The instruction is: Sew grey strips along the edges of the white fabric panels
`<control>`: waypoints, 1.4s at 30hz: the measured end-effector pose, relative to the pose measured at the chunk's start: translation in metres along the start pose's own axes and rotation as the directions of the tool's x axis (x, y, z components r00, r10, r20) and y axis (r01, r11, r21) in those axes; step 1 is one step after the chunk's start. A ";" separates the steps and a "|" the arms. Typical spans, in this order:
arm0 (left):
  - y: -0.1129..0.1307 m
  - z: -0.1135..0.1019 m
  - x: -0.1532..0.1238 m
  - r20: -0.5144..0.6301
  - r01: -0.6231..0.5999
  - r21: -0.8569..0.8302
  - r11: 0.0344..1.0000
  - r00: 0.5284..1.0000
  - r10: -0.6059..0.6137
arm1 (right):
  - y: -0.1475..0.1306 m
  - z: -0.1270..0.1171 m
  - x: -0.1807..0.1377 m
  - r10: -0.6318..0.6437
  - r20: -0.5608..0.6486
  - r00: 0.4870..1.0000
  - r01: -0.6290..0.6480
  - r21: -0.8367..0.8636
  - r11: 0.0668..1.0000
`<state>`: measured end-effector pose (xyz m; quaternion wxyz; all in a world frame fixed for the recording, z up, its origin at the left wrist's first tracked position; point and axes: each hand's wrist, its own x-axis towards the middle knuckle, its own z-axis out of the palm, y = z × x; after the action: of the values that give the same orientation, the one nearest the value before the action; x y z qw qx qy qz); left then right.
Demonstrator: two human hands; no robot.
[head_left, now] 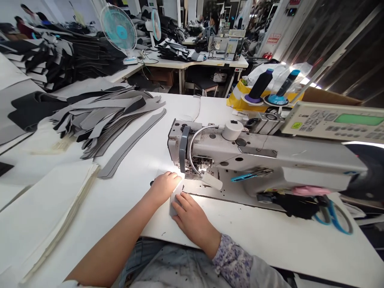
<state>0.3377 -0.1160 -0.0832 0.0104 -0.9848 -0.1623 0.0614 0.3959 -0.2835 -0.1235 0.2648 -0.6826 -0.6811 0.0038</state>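
A grey fabric strip lies on the white table in front of the sewing machine, its far end under the lit needle area. My left hand is closed on the strip's left edge, close to the presser foot, with the fingertips partly hidden. Lower down, my right hand rests on the strip with fingers apart and stretched out, pressing it against the table. Part of the strip is covered by both hands.
Left of the machine lie a single grey strip and a pile of grey and black strips. White sheets are stacked nearer. A blue cutter and blue-handled scissors are at right, with thread cones behind.
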 end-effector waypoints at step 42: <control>0.006 0.012 0.014 -0.208 0.050 -0.079 0.996 0.976 -0.066 | 0.029 0.019 0.031 0.064 -0.030 0.997 -0.063 0.050 0.997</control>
<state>0.3510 -0.1177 -0.0969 -0.0067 -0.9803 -0.1910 -0.0494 0.4180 -0.2457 -0.1396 0.2920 -0.6971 -0.6546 0.0180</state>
